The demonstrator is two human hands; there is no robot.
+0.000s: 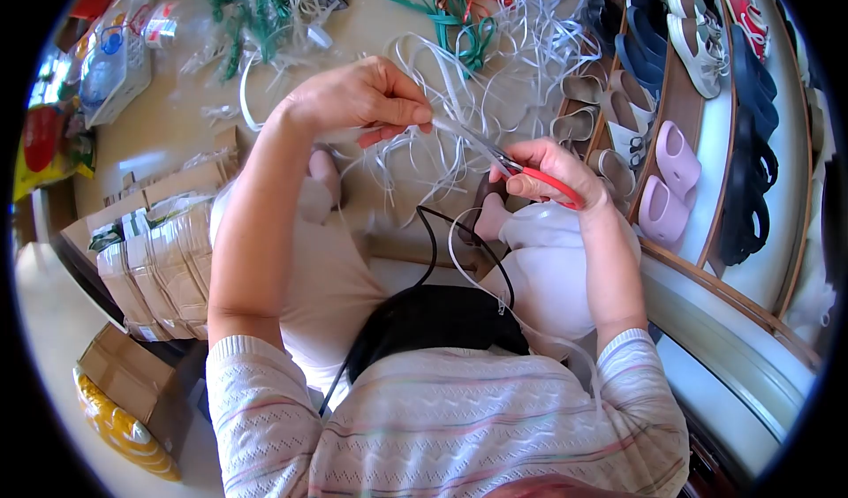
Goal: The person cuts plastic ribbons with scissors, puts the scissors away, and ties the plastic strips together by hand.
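My left hand (pixel 375 101) is raised in front of me, thumb and fingers pinched on a thin white plastic strap (pixel 446 124). Red-handled scissors (pixel 541 185) are gripped in my right hand (pixel 556 169), their blades pointing up and left toward my left hand. The blades lie at the strap close to my left fingertips; whether they touch it I cannot tell. Below both hands, a loose tangle of white straps (pixel 433 158) spreads over the floor. One more white strap (pixel 455 242) curves down across my lap, beside a black bag (pixel 437 321) with a cord.
Green straps (pixel 265 8) and clear plastic lie at the far left, with more green straps (pixel 455 30) at the far middle. To the right stands a shoe rack (pixel 689 101) with pink clogs (pixel 667 202). Cardboard boxes (pixel 155 268) and a white basket (pixel 115 74) are on the left.
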